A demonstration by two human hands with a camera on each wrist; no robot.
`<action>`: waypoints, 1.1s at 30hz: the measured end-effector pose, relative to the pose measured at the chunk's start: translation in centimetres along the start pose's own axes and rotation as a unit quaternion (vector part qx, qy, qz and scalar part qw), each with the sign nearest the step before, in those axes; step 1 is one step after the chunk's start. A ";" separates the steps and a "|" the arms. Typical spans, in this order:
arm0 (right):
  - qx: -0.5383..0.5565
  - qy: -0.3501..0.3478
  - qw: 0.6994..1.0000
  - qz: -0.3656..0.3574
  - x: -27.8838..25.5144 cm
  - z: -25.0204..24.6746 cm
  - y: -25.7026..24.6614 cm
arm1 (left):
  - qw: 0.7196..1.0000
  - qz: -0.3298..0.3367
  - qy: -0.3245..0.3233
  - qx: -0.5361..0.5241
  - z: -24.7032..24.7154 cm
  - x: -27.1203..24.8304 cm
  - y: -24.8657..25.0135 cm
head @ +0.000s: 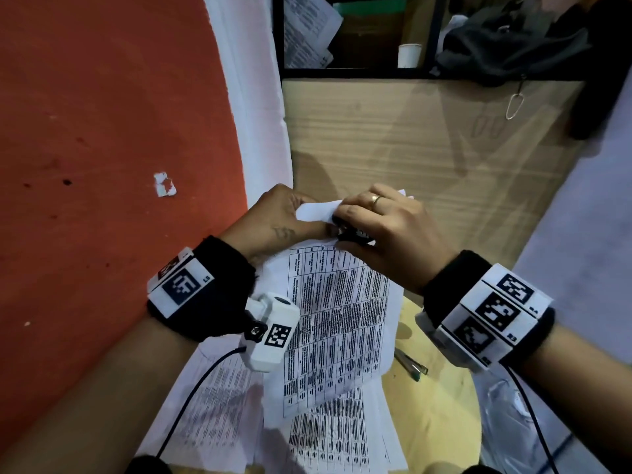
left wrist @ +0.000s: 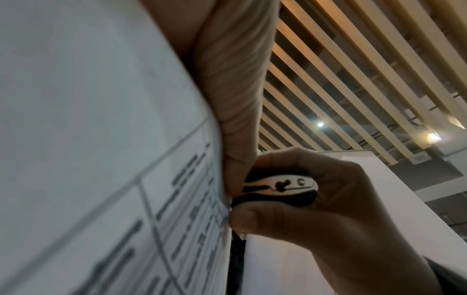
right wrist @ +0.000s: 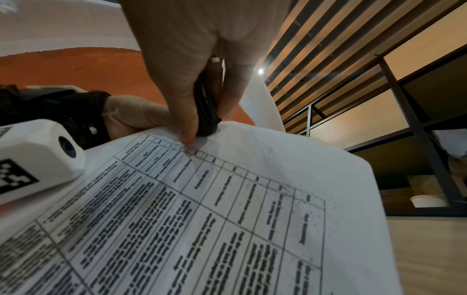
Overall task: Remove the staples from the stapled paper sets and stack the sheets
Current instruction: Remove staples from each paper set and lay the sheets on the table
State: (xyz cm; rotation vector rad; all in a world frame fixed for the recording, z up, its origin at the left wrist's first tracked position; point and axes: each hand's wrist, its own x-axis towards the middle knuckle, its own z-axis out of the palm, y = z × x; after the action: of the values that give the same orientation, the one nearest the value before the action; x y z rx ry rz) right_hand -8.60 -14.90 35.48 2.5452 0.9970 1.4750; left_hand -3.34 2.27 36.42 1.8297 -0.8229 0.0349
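A stapled paper set (head: 335, 316) printed with tables is lifted off the table, its top page folded back at the far end. My left hand (head: 284, 217) pinches its top corner, thumb pressed on the printed sheet (left wrist: 113, 159). My right hand (head: 379, 227) grips a black and silver staple remover (left wrist: 280, 186) between thumb and fingers, its jaws against the corner of the set (right wrist: 252, 189) where my left thumb (left wrist: 237, 99) holds it. The remover (right wrist: 206, 113) shows dark between the right fingers. The staple itself is hidden.
More printed sheets (head: 328, 436) lie under the lifted set on the yellow table (head: 434, 415). A green pen (head: 410, 366) lies to the right. A wooden panel (head: 427, 148) and a shelf with a white cup (head: 409, 55) stand ahead; a red wall (head: 102, 131) is left.
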 end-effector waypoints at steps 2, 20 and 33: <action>0.015 0.005 1.000 0.001 -0.1 0.0 0.0 | 1.000 0.006 -0.017 -0.006 -0.2 -0.2 0.2; 0.270 0.095 0.926 0.248 -0.6 0.2 -0.8 | 0.997 0.036 -0.001 -0.067 0.1 -0.9 0.5; 0.126 -0.020 0.928 0.350 -3.2 1.8 -0.4 | 0.989 -0.024 0.110 0.100 -0.6 0.4 -3.4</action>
State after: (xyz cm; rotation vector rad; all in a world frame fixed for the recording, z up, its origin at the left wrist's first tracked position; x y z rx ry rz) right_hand -8.48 -15.87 31.96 3.3222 0.2659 1.4648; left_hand -0.95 3.18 34.01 1.9915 -0.6383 0.2929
